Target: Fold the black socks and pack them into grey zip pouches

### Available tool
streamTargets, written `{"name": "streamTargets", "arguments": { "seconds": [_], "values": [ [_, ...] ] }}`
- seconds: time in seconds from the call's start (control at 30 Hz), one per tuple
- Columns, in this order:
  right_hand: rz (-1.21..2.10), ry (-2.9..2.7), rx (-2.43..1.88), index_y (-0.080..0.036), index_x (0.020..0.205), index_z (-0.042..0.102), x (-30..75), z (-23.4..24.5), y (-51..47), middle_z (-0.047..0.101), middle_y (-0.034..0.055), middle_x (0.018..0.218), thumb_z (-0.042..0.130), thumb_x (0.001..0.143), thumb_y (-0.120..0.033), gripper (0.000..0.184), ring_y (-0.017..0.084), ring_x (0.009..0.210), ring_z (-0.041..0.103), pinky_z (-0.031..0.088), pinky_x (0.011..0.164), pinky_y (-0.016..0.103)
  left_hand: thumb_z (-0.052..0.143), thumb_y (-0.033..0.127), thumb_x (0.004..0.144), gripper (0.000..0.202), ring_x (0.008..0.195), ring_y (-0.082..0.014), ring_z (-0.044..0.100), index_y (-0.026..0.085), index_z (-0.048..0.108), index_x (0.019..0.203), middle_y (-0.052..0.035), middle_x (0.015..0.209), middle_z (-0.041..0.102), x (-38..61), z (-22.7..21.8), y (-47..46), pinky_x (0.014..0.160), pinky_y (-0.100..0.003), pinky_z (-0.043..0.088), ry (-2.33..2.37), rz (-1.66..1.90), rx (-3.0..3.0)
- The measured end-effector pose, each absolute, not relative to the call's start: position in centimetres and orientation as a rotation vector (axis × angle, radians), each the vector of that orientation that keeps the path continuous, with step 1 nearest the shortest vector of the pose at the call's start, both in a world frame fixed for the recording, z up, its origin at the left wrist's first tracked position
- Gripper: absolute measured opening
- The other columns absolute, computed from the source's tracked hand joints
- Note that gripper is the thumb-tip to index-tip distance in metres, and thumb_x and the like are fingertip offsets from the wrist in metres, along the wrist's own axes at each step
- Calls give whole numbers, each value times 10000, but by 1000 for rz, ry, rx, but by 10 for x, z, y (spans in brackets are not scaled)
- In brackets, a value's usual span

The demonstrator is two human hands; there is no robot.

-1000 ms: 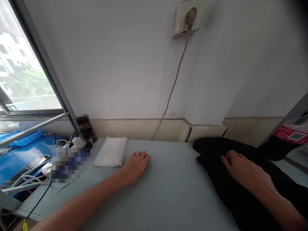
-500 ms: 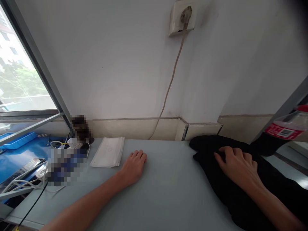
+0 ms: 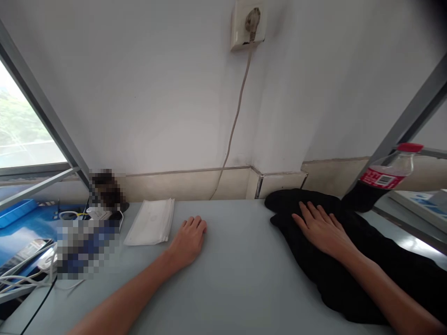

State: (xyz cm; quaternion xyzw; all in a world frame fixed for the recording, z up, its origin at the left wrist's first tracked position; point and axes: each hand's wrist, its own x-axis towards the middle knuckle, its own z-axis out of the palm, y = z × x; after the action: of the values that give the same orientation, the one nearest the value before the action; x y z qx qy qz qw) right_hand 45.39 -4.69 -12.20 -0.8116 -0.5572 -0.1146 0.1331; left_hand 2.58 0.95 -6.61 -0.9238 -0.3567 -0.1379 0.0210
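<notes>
My right hand (image 3: 321,226) lies flat and open on a black cloth (image 3: 331,274) that is spread over the right side of the pale grey table (image 3: 237,279). My left hand (image 3: 188,239) rests palm down on the bare tabletop, fingers loosely curled and holding nothing, just right of a flat white packet (image 3: 150,222).
A dark soda bottle with a red cap and label (image 3: 379,182) leans at the far right behind the cloth. A wall socket (image 3: 247,23) with a cable hangs above. White cables and blurred items (image 3: 84,242) crowd the left end beside a window and a blue tray (image 3: 14,211).
My right hand slid forward on the black cloth and its fingers stretched out flat. The view shifted to the right; my left hand stayed put.
</notes>
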Motion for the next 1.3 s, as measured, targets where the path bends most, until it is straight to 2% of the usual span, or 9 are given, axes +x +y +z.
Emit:
{"name": "streamTargets", "arguments": {
  "seconds": [0.13,0.3,0.5,0.57,0.7,0.9,1.0,1.17,1.3],
  "values": [
    [-374,-1771,-2255,-110,1564,423,454,-121,-47,433,193,1616,204,1037,-523,705,426,1503,350,304,1195,638,423,-30,878,273,934,-231,519,204,509,988,-50,1055,576,26,-66,10,827,-364,451,-1119,-427,-2862],
    [-319,-2036,-1991,-117,1617,307,451,-121,-45,380,152,1653,214,1057,-536,705,296,1534,333,258,1258,509,408,-26,887,272,927,-227,522,210,501,987,-44,1048,571,26,-66,10,822,-358,446,-1117,-441,-2872],
    [-289,-2016,-2018,-196,1635,274,451,-124,-46,361,102,1669,233,1042,-560,697,293,1538,323,243,1261,530,433,-5,899,253,947,-229,520,208,510,1012,-43,1063,575,25,-64,8,827,-362,448,-1140,-424,-2880],
    [-288,-2015,-2051,-208,1640,260,449,-124,-46,344,92,1677,227,1035,-562,702,308,1548,296,212,1259,579,435,7,912,237,943,-229,520,205,514,1015,-45,1059,577,25,-65,8,823,-363,446,-1130,-425,-2868],
    [-283,-1915,-2210,-203,1651,212,443,-123,-45,322,96,1683,157,1018,-563,730,388,1568,193,105,1176,790,409,52,969,194,920,-231,525,203,520,1019,-54,1053,578,25,-65,7,802,-365,441,-1087,-410,-2834],
    [-324,-1871,-2261,-123,1630,281,442,-124,-46,275,140,1700,116,984,-621,832,500,1545,154,231,1153,771,404,75,993,178,918,-229,527,199,529,1021,-54,1053,583,26,-64,6,814,-363,450,-1085,-411,-2829],
    [-328,-1860,-2267,-84,1606,328,442,-127,-47,281,174,1693,125,972,-638,866,528,1526,187,250,1155,747,403,89,1002,170,919,-231,527,197,533,1021,-56,1056,585,26,-64,5,808,-363,451,-1086,-403,-2822],
    [-185,-1757,-2316,-157,1615,322,439,-117,-44,320,99,1689,218,952,-656,837,456,1542,217,222,1195,690,372,110,1024,187,915,-232,527,193,539,1035,-58,1053,586,25,-64,6,804,-368,448,-1079,-403,-2818],
    [-88,-1726,-2393,-278,1419,584,451,-78,-38,584,113,1511,246,993,-622,643,386,1361,534,322,1136,594,372,111,1025,188,919,-234,530,193,541,1040,-60,1057,588,24,-65,6,799,-369,444,-1068,-415,-2815]
  ]
}}
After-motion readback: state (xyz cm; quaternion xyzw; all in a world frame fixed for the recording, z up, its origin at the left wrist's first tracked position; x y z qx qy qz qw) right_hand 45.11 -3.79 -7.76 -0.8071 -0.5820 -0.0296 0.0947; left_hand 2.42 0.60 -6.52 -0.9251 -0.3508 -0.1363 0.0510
